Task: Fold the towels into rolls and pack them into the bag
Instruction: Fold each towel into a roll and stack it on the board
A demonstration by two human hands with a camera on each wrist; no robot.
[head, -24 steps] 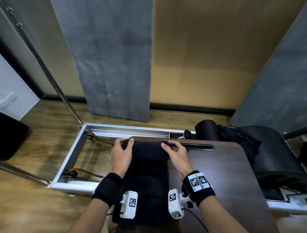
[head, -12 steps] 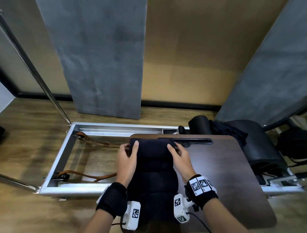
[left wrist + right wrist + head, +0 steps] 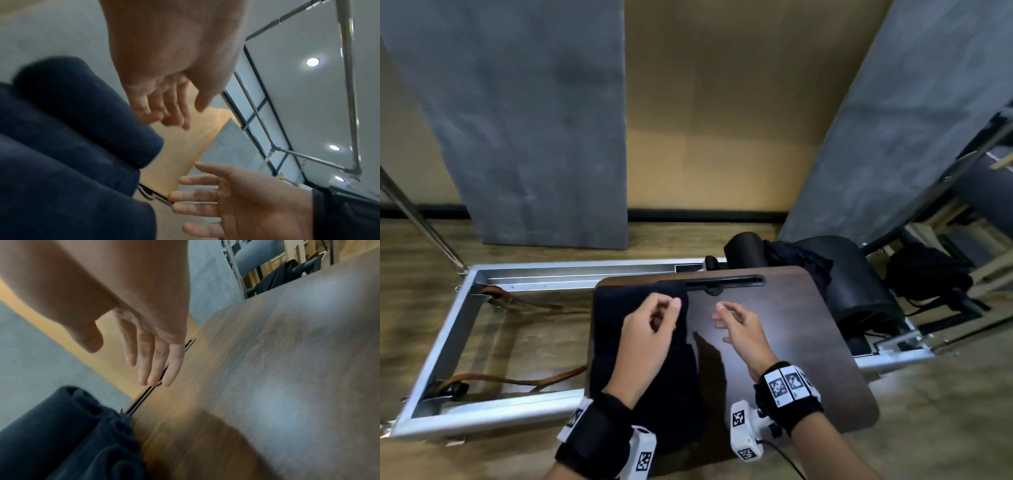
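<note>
Hands (image 3: 688, 329) loose — above towel (image 3: 640, 377)

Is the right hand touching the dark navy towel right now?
Apart. In the head view the right hand hovers open over bare brown tabletop, right of the dark navy towel; the right wrist view shows its fingers clear of the towel.

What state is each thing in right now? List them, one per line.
Navy towel: flat along the table's left side, far end partly rolled, held by neither hand.
Left hand: above the towel, fingers loosely curled, holding nothing.
Right hand: over bare table, fingers spread, empty.
Table: right part uncovered.
</note>
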